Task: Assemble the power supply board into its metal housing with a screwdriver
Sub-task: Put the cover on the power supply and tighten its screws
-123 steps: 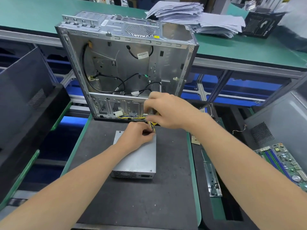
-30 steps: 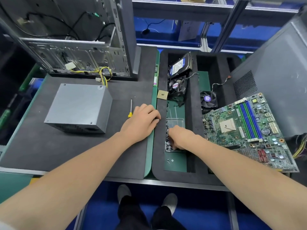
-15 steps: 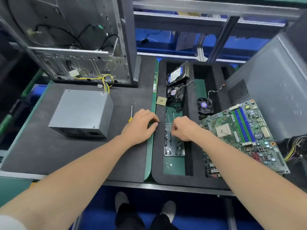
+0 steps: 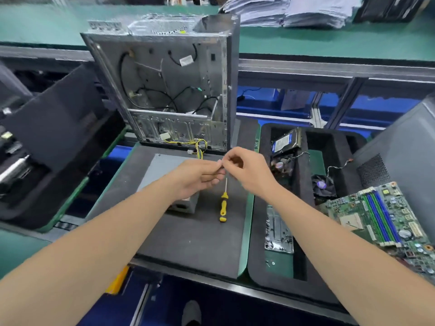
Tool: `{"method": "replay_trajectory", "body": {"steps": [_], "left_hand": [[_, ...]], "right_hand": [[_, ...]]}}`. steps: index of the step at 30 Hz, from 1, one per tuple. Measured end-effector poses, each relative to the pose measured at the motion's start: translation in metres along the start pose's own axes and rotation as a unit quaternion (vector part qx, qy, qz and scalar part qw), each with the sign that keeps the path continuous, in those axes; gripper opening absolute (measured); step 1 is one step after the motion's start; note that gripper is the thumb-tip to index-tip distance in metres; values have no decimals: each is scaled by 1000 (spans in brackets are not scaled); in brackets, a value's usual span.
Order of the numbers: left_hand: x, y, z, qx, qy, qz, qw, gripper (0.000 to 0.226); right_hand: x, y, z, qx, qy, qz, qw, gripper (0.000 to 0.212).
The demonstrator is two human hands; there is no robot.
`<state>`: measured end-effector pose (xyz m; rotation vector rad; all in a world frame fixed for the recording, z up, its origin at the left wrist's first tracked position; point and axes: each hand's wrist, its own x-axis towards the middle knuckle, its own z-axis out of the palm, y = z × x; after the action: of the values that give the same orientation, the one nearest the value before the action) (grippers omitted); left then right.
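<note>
Metal housing point(image 4: 164, 78) stood open at rear. Power supply point(image 4: 162, 168) lay outside, just before it. Left hand point(image 4: 200, 175), right hand point(image 4: 247, 170) touched in pinch above it; contents I couldn't tell. Screwdriver point(image 4: 223, 203) lay untouched alongside. Step, I judged: readying screw; next, seat supply in housing.

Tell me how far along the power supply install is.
Early. Done: the computer case stands open, yellow cables trailing from its base. In hand: left hand and right hand meet fingertip to fingertip, over something too small to see. Left: the power supply sits outside on the mat, the yellow screwdriver lying untouched beside it.
</note>
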<state>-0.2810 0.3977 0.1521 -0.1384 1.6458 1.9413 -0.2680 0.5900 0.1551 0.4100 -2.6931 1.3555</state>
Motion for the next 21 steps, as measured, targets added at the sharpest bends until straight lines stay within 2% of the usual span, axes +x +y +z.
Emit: {"method": "replay_trajectory", "body": {"steps": [4, 7, 9, 10, 12, 13, 15, 18, 21], "left_hand": [[-22, 5, -44, 48, -7, 16, 999, 17], [-36, 3, -74, 110, 11, 40, 993, 12], [-44, 2, -94, 131, 56, 71, 987, 12], [-47, 1, -104, 144, 83, 90, 982, 13], [-54, 0, -126, 184, 127, 130, 966, 11], [-57, -1, -136, 206, 140, 147, 957, 8], [-61, -2, -155, 247, 151, 164, 943, 4], [-64, -3, -174, 322, 171, 170, 916, 6], [-63, -7, -187, 399, 181, 186, 879, 12]], "right_hand": [[8, -22, 28, 33, -27, -80, 996, 2], [11, -28, 47, 31, -42, -60, 997, 5], [12, -23, 58, -59, -23, 23, 998, 8], [11, -18, 62, -130, -39, 88, 987, 14], [4, -11, 69, -279, -152, 213, 924, 43], [-1, -10, 73, -300, -208, 264, 893, 58], [-7, -12, 79, -242, -250, 339, 874, 65], [-1, -13, 80, -143, -178, 394, 890, 44], [5, -22, 77, -179, -90, 339, 919, 36]]}}
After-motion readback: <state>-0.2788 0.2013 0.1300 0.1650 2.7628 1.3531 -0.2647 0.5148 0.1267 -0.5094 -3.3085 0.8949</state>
